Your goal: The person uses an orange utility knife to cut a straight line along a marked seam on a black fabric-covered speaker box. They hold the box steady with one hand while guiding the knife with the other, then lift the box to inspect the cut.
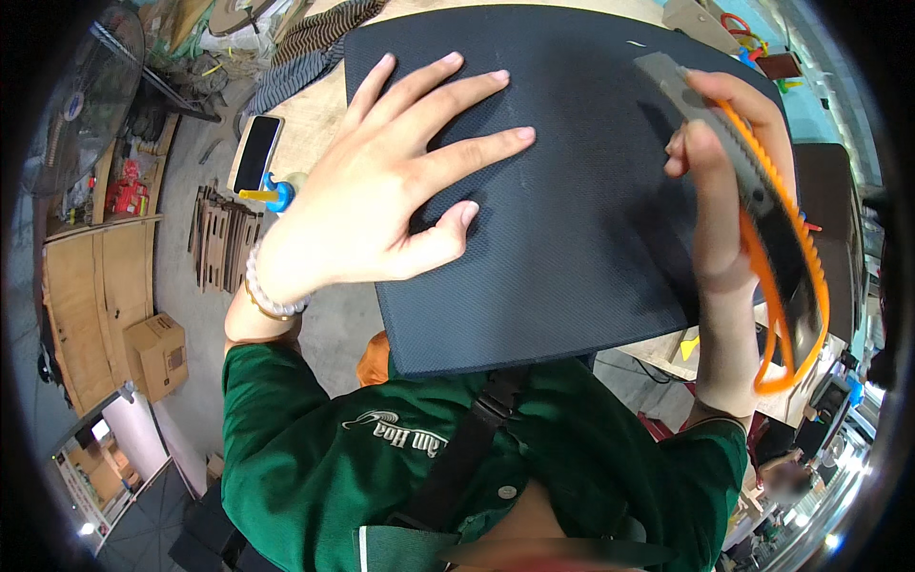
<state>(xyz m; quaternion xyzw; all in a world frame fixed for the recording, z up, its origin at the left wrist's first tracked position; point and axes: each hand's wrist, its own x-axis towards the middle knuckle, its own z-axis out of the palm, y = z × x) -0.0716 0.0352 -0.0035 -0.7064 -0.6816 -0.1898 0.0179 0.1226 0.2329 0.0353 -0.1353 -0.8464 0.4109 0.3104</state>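
Over by the left edge of the wooden worktop there's a dark phone lying flat, with a little blue and yellow clamp just below it at the edge. Next, the left hand: wide open, fingers spread, palm pressed flat on the dark textured sheet, not gripping anything. There's a pale bead bracelet on that wrist. The sheet itself covers most of the worktop's middle, and its near edge hangs out past the worktop's near edge toward the green shirt. On the right, the right hand is closed around an orange and grey utility knife, held upright above the sheet's right edge, grey tip pointing at the far right corner. Can't tell if the tip touches the sheet.
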